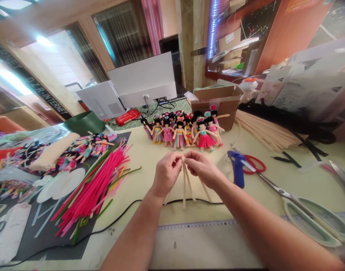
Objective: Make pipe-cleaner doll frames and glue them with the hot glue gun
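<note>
Cream-coloured pipe cleaners (pixel 184 188) hang down from between my two hands, joined near the top where the fingers meet. My left hand (pixel 167 171) pinches them from the left. Close beside it, my right hand (pixel 202 167) pinches the same bundle from the right. The fingertips cover the joint itself. Just beyond the hands stands a group of small pipe-cleaner dolls (pixel 180 135) with black hair and bright dresses. A blue glue gun (pixel 237 169) lies to the right of my right hand.
Pink and green pipe cleaners (pixel 96 184) are heaped on the left. At right lie large scissors (pixel 288 195), red-handled scissors (pixel 254 164) and cream strips (pixel 265 126). A black cable (pixel 118 218) crosses the table below my hands. A cardboard box (pixel 217 99) and monitor (pixel 144 77) stand behind.
</note>
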Demonstrator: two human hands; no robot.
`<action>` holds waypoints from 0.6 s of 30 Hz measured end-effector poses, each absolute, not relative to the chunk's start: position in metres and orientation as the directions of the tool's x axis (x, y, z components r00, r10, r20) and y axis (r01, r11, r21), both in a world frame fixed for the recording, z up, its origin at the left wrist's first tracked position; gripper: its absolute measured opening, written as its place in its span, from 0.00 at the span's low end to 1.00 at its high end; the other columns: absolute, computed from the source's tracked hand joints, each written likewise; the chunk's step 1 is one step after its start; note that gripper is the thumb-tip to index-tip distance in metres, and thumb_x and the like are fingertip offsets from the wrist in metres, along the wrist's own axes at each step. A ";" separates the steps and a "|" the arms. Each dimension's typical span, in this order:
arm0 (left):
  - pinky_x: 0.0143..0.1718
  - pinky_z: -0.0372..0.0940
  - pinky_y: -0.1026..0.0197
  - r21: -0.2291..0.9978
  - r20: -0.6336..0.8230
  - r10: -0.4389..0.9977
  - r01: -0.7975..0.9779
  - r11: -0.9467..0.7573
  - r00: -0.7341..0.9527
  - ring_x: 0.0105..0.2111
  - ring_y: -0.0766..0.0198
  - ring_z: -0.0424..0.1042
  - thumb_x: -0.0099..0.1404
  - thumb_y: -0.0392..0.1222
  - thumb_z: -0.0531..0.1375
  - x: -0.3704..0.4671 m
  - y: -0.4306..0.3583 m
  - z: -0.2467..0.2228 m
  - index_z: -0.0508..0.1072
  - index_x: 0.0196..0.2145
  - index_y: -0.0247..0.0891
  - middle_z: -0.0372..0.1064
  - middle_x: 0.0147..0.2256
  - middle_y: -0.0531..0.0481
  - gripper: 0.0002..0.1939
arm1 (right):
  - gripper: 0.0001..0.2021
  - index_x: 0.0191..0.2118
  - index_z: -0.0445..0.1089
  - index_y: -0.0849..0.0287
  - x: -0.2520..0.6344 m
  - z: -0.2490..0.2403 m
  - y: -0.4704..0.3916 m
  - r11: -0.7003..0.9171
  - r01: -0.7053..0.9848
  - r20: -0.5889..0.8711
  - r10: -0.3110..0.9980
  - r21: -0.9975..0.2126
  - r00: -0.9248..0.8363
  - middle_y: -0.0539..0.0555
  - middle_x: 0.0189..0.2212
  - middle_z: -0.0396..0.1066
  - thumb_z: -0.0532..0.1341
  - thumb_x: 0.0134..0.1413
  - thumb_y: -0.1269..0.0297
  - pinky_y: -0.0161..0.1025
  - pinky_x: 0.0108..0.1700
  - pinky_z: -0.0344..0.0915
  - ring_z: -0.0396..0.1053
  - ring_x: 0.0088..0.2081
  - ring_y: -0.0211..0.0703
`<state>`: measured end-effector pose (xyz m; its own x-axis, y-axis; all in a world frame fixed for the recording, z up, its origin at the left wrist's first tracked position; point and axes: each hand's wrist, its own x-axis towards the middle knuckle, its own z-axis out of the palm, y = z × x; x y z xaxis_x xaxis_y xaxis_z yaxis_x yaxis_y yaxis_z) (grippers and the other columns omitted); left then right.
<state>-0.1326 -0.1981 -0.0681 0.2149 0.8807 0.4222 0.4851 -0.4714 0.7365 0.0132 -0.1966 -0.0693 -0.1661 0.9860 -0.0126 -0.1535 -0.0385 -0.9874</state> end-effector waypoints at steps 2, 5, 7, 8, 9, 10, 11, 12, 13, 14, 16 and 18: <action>0.33 0.67 0.66 0.734 0.425 0.878 0.484 -0.478 0.222 0.30 0.68 0.71 0.66 0.39 0.55 -0.133 -0.198 -0.068 0.73 0.39 0.40 0.71 0.35 0.50 0.08 | 0.09 0.28 0.64 0.60 0.014 -0.068 -0.197 -0.048 -0.146 -0.023 0.986 -0.988 -0.164 0.43 0.18 0.57 0.63 0.47 0.61 0.31 0.20 0.46 0.51 0.19 0.29; 0.33 0.67 0.66 0.725 0.436 0.871 0.486 -0.489 0.227 0.30 0.68 0.71 0.66 0.37 0.54 -0.133 -0.198 -0.068 0.73 0.39 0.40 0.71 0.36 0.50 0.08 | 0.12 0.28 0.65 0.60 0.016 -0.069 -0.196 -0.055 -0.159 -0.029 0.986 -0.986 -0.164 0.44 0.18 0.57 0.65 0.45 0.57 0.32 0.21 0.46 0.50 0.20 0.29; 0.33 0.67 0.66 0.717 0.440 0.869 0.493 -0.493 0.229 0.30 0.68 0.71 0.66 0.37 0.54 -0.132 -0.198 -0.067 0.73 0.39 0.40 0.71 0.35 0.50 0.08 | 0.14 0.28 0.65 0.61 0.016 -0.071 -0.195 -0.059 -0.167 -0.030 0.985 -0.984 -0.167 0.44 0.18 0.57 0.65 0.45 0.56 0.32 0.21 0.45 0.50 0.20 0.29; 0.33 0.66 0.66 0.714 0.441 0.868 0.496 -0.494 0.229 0.29 0.68 0.71 0.66 0.37 0.54 -0.132 -0.198 -0.067 0.73 0.39 0.40 0.71 0.35 0.50 0.08 | 0.14 0.28 0.66 0.61 0.017 -0.072 -0.195 -0.058 -0.170 -0.029 0.986 -0.984 -0.167 0.44 0.18 0.57 0.65 0.45 0.55 0.32 0.21 0.45 0.49 0.20 0.29; 0.33 0.66 0.66 0.712 0.441 0.868 0.500 -0.493 0.228 0.29 0.68 0.70 0.66 0.37 0.54 -0.132 -0.199 -0.067 0.73 0.39 0.40 0.71 0.34 0.50 0.08 | 0.14 0.28 0.66 0.61 0.017 -0.072 -0.194 -0.056 -0.172 -0.027 0.986 -0.983 -0.166 0.44 0.18 0.57 0.66 0.45 0.55 0.32 0.21 0.45 0.50 0.20 0.29; 0.33 0.66 0.66 0.710 0.442 0.868 0.503 -0.492 0.225 0.29 0.68 0.70 0.66 0.37 0.54 -0.132 -0.199 -0.067 0.73 0.39 0.40 0.70 0.34 0.50 0.08 | 0.14 0.28 0.66 0.61 0.017 -0.072 -0.194 -0.054 -0.173 -0.026 0.986 -0.983 -0.162 0.44 0.19 0.58 0.66 0.44 0.55 0.32 0.21 0.45 0.50 0.20 0.29; 0.33 0.66 0.66 0.709 0.443 0.868 0.505 -0.492 0.223 0.29 0.68 0.70 0.66 0.37 0.54 -0.131 -0.199 -0.067 0.73 0.39 0.40 0.70 0.34 0.50 0.08 | 0.14 0.28 0.66 0.61 0.017 -0.072 -0.194 -0.053 -0.173 -0.025 0.987 -0.983 -0.157 0.45 0.19 0.58 0.66 0.44 0.55 0.32 0.21 0.45 0.50 0.20 0.29; 0.33 0.66 0.66 0.709 0.444 0.868 0.505 -0.492 0.222 0.29 0.68 0.70 0.66 0.37 0.54 -0.131 -0.199 -0.067 0.73 0.39 0.40 0.70 0.34 0.50 0.08 | 0.14 0.28 0.66 0.61 0.017 -0.072 -0.194 -0.052 -0.170 -0.026 0.988 -0.984 -0.152 0.45 0.20 0.59 0.66 0.43 0.56 0.32 0.21 0.45 0.50 0.20 0.29; 0.33 0.66 0.66 0.710 0.446 0.867 0.503 -0.493 0.221 0.29 0.68 0.70 0.66 0.37 0.54 -0.131 -0.199 -0.067 0.73 0.39 0.40 0.70 0.34 0.50 0.09 | 0.14 0.28 0.67 0.61 0.017 -0.072 -0.194 -0.051 -0.163 -0.027 0.989 -0.985 -0.145 0.45 0.20 0.59 0.66 0.43 0.56 0.32 0.21 0.45 0.50 0.20 0.29; 0.33 0.66 0.66 0.711 0.447 0.867 0.502 -0.493 0.219 0.29 0.68 0.70 0.66 0.37 0.54 -0.131 -0.199 -0.067 0.73 0.39 0.40 0.70 0.35 0.50 0.09 | 0.14 0.28 0.67 0.61 0.016 -0.071 -0.194 -0.048 -0.152 -0.027 0.990 -0.987 -0.138 0.45 0.20 0.60 0.66 0.43 0.55 0.32 0.21 0.45 0.50 0.20 0.29; 0.33 0.66 0.66 0.716 0.446 0.870 0.500 -0.488 0.211 0.29 0.68 0.71 0.66 0.38 0.54 -0.130 -0.200 -0.067 0.74 0.39 0.40 0.71 0.35 0.49 0.09 | 0.14 0.28 0.67 0.61 0.016 -0.070 -0.194 -0.039 -0.130 -0.023 0.993 -0.991 -0.120 0.45 0.19 0.59 0.66 0.43 0.55 0.33 0.21 0.45 0.50 0.20 0.30; 0.32 0.66 0.66 0.726 0.431 0.880 0.502 -0.470 0.199 0.29 0.68 0.71 0.65 0.39 0.55 -0.130 -0.200 -0.067 0.74 0.39 0.40 0.72 0.35 0.49 0.08 | 0.14 0.28 0.68 0.61 0.015 -0.069 -0.194 -0.032 -0.111 -0.020 0.994 -0.993 -0.107 0.45 0.19 0.60 0.66 0.43 0.55 0.33 0.22 0.46 0.50 0.20 0.30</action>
<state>-0.1304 -0.2000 -0.0669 0.1992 0.8800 0.4313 0.5021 -0.4696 0.7262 0.0149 -0.1943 -0.0694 -0.1072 0.9940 -0.0199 -0.1112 -0.0318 -0.9933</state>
